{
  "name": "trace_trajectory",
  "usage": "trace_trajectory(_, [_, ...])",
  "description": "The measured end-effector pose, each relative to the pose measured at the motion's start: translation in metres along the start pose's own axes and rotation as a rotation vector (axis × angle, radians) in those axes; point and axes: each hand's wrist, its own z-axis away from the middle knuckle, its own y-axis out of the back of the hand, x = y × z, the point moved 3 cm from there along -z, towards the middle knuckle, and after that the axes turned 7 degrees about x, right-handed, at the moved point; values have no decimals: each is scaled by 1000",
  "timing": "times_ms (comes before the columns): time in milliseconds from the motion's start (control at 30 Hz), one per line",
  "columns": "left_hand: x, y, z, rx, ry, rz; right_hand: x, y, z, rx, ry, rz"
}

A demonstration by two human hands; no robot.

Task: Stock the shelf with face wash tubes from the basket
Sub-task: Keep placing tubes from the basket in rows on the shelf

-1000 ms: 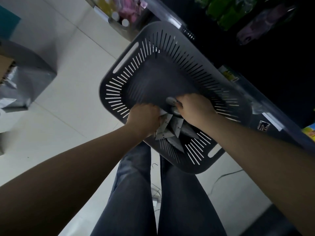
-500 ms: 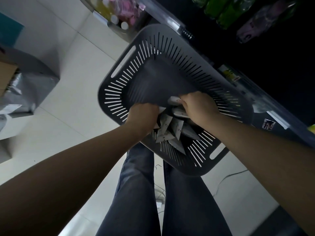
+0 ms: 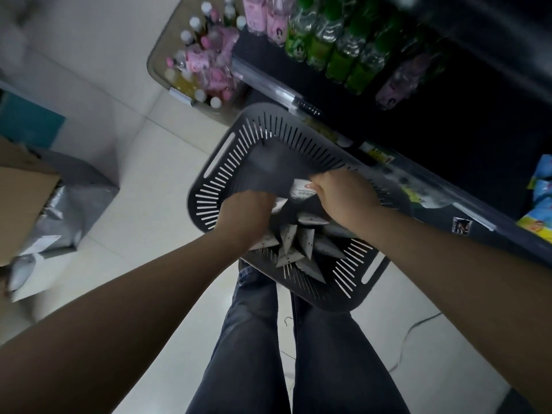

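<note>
This is a shop aisle. The dark shelf (image 3: 478, 130) is packed with rows of green bottles (image 3: 337, 52) and pink bottles (image 3: 274, 19), with label strips (image 3: 379, 153) along its front edge and bright snack packets (image 3: 541, 186) at its right end. A tub (image 3: 153, 70) of more bottles stands on the tiled floor (image 3: 143, 180), near an opened cardboard box (image 3: 21, 198) with silver-wrapped packs.

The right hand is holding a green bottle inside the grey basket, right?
Not quite. The right hand grips a white face wash tube, not a green bottle. It is inside the grey basket, as the head view shows. The green bottles stand apart, outside the basket.
</note>
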Motion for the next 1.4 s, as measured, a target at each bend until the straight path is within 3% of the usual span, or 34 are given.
trace_trajectory(300, [7,64,4,171,-147,-15,-8,52,19,9,-116,-29])
trace_trajectory(733, [44,173,26,268,-407,-154,-18,149,79,195,-234,19])
trace_trajectory(1167, [153,274,68,462,-647,-118,12,243,180,424,-471,49])
trace_trajectory(1400, [236,310,99,508,-711,-106,52,288,244,502,-492,23])
